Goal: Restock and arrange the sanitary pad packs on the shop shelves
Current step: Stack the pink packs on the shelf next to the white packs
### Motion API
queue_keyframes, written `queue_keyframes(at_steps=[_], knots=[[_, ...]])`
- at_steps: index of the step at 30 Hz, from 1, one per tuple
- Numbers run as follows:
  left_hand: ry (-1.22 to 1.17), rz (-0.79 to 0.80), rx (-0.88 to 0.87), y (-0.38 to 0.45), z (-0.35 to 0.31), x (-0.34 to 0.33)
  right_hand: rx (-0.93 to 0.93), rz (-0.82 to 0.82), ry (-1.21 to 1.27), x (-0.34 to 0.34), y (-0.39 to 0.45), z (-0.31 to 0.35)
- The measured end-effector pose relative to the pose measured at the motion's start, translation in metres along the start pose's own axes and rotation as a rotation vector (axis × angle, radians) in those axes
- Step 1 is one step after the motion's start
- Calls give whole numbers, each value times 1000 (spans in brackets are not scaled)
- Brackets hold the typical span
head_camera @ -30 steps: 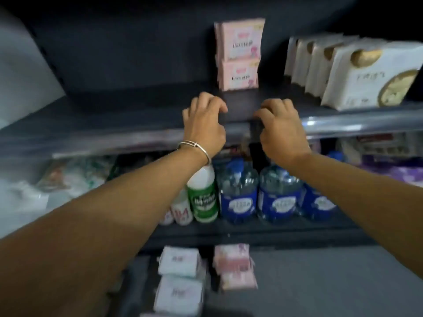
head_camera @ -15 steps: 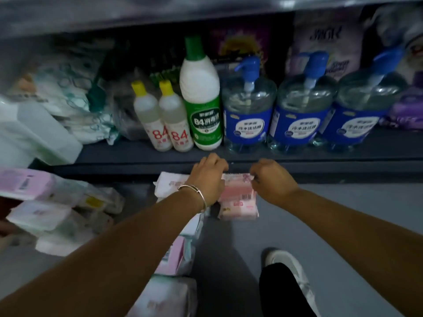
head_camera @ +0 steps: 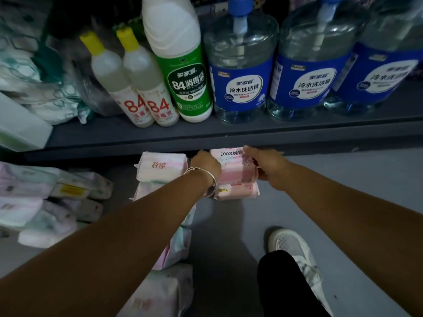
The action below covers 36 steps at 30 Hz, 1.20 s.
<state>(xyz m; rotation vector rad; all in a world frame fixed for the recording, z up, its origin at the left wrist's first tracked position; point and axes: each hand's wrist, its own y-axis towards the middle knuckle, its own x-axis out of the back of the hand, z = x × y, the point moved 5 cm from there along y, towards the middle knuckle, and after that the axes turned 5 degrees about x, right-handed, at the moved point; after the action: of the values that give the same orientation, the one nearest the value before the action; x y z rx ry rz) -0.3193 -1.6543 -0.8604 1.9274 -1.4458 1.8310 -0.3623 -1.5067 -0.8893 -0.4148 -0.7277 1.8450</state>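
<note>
A pink sanitary pad pack (head_camera: 233,167) lies on top of a second pink pack (head_camera: 238,192) on the grey floor, just in front of the lowest shelf edge. My left hand (head_camera: 206,164), with a bangle at the wrist, grips the top pack's left side. Gripping its right side is my right hand (head_camera: 265,163). A white and pink pack (head_camera: 160,167) lies just to the left, with more packs (head_camera: 169,252) in a row toward me.
The dark shelf (head_camera: 206,131) above holds two small 84 bottles (head_camera: 137,92), a green-labelled disinfectant bottle (head_camera: 185,72) and blue-labelled pump bottles (head_camera: 242,72). Several pad packs (head_camera: 34,202) are heaped on the floor at left. My shoe (head_camera: 295,250) stands at lower right.
My view dropped from the upper shelf to the floor. Both hands came down from the shelf edge and took hold of the pink pack on the floor stack.
</note>
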Motion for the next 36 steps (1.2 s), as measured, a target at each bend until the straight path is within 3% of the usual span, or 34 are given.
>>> queue_keyframes(at_steps=[5, 12, 17, 20, 28, 36], knots=[[-10, 93, -19, -3, 2, -10, -38, 17, 62, 20, -10, -13], [-290, 221, -129, -2, -8, -35, -134, 122, 79, 55, -18, -32], [367, 111, -298, 10, -5, -58, -33, 51, 114, 91, -13, -23], [528, 96, -392, 7, -6, -75, -27, 11, 130, 100, -8, -27], [675, -17, -375, 21, -6, -89, -60, 5, 95, 100, 0, -36], [597, 124, -423, 8, -19, -61, -2, -30, -34, 107, -15, -9]])
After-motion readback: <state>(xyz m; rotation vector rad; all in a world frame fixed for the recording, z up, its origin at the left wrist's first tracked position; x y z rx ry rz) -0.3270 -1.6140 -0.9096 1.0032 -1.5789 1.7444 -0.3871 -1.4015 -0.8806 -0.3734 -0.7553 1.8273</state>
